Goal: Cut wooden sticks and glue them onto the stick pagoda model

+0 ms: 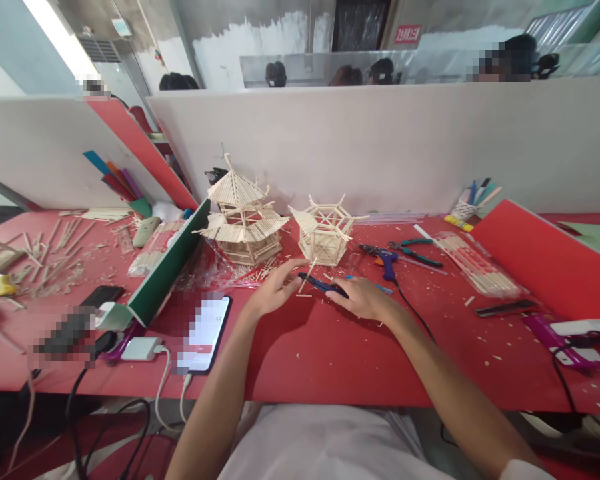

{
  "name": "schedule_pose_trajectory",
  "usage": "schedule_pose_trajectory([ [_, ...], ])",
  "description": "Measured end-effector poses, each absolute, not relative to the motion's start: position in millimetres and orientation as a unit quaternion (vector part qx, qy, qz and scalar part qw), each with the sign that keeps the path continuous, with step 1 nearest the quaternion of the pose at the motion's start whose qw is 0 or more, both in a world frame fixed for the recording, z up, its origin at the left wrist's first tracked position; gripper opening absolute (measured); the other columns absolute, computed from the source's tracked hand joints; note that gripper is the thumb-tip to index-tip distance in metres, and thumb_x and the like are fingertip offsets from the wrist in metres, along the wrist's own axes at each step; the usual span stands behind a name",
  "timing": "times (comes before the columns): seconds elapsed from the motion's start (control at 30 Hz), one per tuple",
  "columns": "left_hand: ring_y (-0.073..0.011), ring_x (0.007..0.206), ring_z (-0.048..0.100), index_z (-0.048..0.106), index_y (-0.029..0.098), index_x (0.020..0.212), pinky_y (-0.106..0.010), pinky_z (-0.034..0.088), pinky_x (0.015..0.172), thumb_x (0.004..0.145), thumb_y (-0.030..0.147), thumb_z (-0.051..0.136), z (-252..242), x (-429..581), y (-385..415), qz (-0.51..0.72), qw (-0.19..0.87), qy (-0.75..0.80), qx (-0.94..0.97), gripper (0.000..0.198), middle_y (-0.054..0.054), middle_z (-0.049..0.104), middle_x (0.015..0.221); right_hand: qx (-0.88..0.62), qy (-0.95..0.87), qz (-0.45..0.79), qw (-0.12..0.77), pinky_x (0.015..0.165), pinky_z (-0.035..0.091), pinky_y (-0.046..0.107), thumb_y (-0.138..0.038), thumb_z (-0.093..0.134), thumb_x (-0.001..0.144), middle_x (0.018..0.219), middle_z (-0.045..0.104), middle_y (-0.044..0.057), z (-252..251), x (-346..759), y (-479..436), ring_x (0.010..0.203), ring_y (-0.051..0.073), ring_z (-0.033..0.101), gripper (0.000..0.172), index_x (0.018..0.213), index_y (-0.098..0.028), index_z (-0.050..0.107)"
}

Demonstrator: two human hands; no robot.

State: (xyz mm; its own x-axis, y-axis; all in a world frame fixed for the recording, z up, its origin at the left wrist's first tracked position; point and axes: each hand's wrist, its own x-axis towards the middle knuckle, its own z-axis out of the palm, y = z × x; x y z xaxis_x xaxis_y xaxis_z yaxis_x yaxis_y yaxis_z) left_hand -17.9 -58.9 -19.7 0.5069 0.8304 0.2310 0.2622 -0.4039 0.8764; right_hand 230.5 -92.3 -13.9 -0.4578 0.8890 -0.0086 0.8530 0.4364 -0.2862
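Note:
My left hand (279,288) is in front of the half-built stick frame, its fingers curled at a thin wooden stick (308,274) that stands slanted. My right hand (363,298) grips a slim dark-blue tool (320,285), whose tip points left to the stick; its exact kind is hard to make out. Behind them, the roofless hexagonal stick frame (325,233) has one sloping panel of sticks on its left. Left of it is a two-tiered pavilion model (243,217) made of wooden sticks, with a pointed roof.
A purple glue gun (388,265) and green-handled pliers (417,255) lie right of the frame. Further right are a pack of sticks (480,263) and a black cutter (505,308). A phone (205,333) lies left, near a green divider (173,267). Scraps litter the red table (330,367).

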Motion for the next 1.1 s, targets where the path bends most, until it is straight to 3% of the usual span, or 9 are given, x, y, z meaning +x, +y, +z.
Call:
schedule_pose_trajectory([
  [0.13,-0.0169,0.084,0.069,0.062,0.023,0.128,-0.027,0.055,0.079,0.087,0.026,0.062,-24.5,-15.7,-58.1,0.308,0.413,0.35,0.783,0.041,-0.008,0.067,0.12,-0.504,-0.859,0.089,0.035,0.07,0.042,0.034,-0.049,0.036,0.102,0.094,0.076,0.014,-12.5,225.6,-90.8,0.089,0.032,0.072,0.042,0.103,-0.02,0.065],
  [0.5,-0.0152,0.07,0.071,0.065,0.016,0.119,-0.028,0.059,0.067,0.082,0.019,0.065,-24.4,-19.0,-56.0,0.297,0.497,0.348,0.737,0.037,-0.008,0.072,0.102,-0.481,-0.875,0.058,-0.006,0.07,0.039,0.033,-0.047,0.03,0.103,0.093,0.076,0.013,-11.9,221.7,-84.7,0.086,0.03,0.072,0.045,0.103,-0.018,0.064],
  [0.93,-0.0159,0.07,0.071,0.067,0.016,0.117,-0.027,0.058,0.066,0.083,0.021,0.066,-21.9,-21.7,-56.6,0.29,0.506,0.344,0.736,0.034,-0.007,0.073,0.097,-0.492,-0.867,0.07,0.023,0.065,0.038,0.031,-0.046,0.033,0.103,0.086,0.077,0.01,-21.6,224.8,-85.1,0.081,0.028,0.072,0.044,0.094,-0.02,0.068],
  [1.1,-0.0159,0.074,0.071,0.067,0.017,0.118,-0.029,0.058,0.073,0.088,0.025,0.062,-25.8,-26.6,-51.8,0.336,0.441,0.357,0.752,0.032,-0.008,0.073,0.102,-0.56,-0.828,0.01,0.008,0.067,0.04,0.033,-0.055,0.037,0.1,0.093,0.076,0.013,-9.3,237.5,-93.3,0.086,0.03,0.072,0.047,0.107,-0.018,0.064],
])
